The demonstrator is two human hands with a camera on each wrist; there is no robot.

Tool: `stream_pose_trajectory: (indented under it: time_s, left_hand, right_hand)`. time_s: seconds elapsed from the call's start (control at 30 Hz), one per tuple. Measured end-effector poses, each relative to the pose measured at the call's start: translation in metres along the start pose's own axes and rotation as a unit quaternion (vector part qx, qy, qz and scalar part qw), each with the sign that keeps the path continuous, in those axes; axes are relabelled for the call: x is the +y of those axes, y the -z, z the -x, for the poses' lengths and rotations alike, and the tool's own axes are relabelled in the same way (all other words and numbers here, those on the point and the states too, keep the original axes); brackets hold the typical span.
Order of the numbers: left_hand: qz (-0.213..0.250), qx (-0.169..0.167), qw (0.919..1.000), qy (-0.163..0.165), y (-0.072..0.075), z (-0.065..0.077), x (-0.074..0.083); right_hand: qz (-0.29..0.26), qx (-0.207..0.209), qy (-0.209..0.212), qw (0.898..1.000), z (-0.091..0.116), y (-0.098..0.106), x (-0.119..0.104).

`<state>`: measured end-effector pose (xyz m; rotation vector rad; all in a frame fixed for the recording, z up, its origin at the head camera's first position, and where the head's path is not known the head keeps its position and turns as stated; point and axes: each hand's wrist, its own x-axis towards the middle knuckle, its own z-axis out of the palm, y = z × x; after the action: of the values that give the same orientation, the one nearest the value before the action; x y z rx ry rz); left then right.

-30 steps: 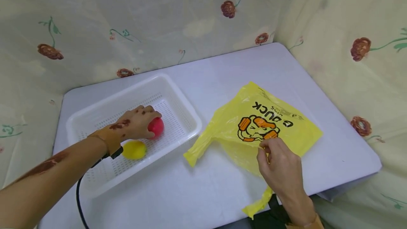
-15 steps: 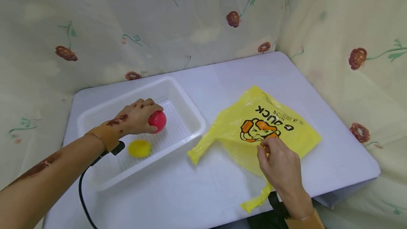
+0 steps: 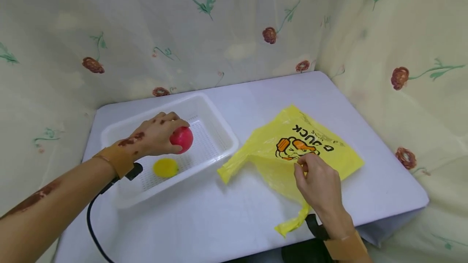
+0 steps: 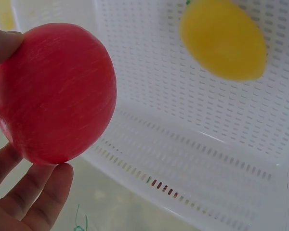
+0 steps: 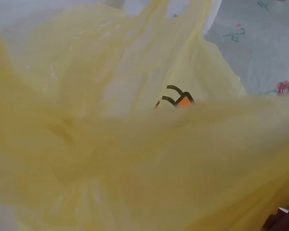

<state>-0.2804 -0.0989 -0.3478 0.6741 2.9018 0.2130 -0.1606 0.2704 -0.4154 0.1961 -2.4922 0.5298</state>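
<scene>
My left hand (image 3: 158, 135) grips a red apple (image 3: 182, 139), fingers over its top and thumb low on the near side. In the left wrist view, the apple (image 4: 58, 94) shows fine pale streaks, and fingertips (image 4: 58, 187) touch its edge. Under that hand is a white perforated plastic basket (image 3: 222, 124), where a yellow lemon (image 3: 165, 168) lies on the bottom. On the right, my right hand (image 3: 321, 182) pinches the near edge of a yellow plastic bag (image 3: 270, 137) printed with a cartoon duck. Yellow film (image 5: 135, 159) fills most of the right wrist view and hides the fingers.
The white table (image 3: 204, 222) carries the basket at left and the bag at right. One bag handle (image 3: 292, 224) trails near the front edge. A black cable (image 3: 91, 230) hangs from the left wrist. Flowered curtains (image 3: 234, 31) enclose the back and sides.
My left hand has raised the apple slightly from the basket, away from the lemon. The right hand stays on the bag's edge. The head view has shifted, tilting up a little.
</scene>
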Motion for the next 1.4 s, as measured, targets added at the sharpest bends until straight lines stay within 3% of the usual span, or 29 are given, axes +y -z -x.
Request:
stream_pose_trajectory:
  time_s: [0.63,0.9,1.23,1.4]
  left_hand:
    - [-0.011,0.033,0.9991,-0.025,0.009,0.027,0.032]
    - [-0.004,0.047,0.9979,-0.043,0.009,0.040,0.041]
    - [0.019,0.063,0.9943,-0.084,0.002,0.051,0.058]
    - [0.029,0.058,0.9942,-0.086,-0.005,0.050,0.066]
  right_hand:
    - [0.004,-0.002,-0.006,1.000,0.005,0.002,0.001]
    - [-0.005,0.011,0.009,1.000,0.004,0.003,-0.001]
    - [-0.008,-0.005,0.005,1.000,0.007,0.001,0.000]
    - [-0.008,-0.007,0.003,1.000,0.007,0.001,-0.002]
